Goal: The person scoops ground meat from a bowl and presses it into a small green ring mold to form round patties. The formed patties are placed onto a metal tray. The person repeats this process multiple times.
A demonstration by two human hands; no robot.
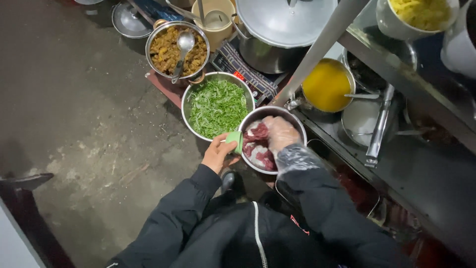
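A: How many bowls sit low by the person?

B: Three steel ones: the meat bowl (297,130), a bowl of chopped greens (217,106) at its ten o'clock, and a bowl of brown cooked food (177,49) with one ladle (182,49) beyond.

A: And the hands?

B: The left hand (218,153) pinches a small green cup (235,140) against the meat bowl's nine o'clock rim. The right hand (280,132), in a clear plastic glove, is curled down on the raw red meat (258,144).

A: The cup's lie?

B: It's tipped, but I cannot tell which way its mouth faces.
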